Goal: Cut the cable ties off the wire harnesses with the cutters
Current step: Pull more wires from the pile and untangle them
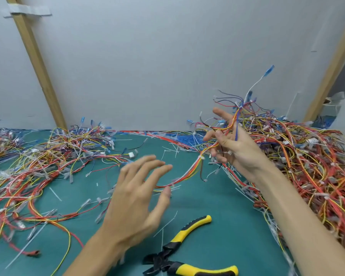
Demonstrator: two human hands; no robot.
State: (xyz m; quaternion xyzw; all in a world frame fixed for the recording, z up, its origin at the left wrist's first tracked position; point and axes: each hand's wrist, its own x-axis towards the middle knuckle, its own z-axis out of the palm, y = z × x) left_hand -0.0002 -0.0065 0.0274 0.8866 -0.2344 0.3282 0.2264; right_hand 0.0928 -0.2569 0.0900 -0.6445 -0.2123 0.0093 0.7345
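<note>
My right hand (235, 150) grips 1 wire harness (189, 170) with curled fingers above the worktop (217, 196) beside the right-edge pile (307, 166), my left hand (139, 198) hovers spread and empty, so I judge fetching the cutters (173, 247) by the front edge comes next.

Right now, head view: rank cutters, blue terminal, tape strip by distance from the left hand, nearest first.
1. Cutters, on the mat, just below-right of the left hand.
2. Blue terminal, upper right, atop the harness in the right hand.
3. Tape strip, top left on the wooden post.
</note>
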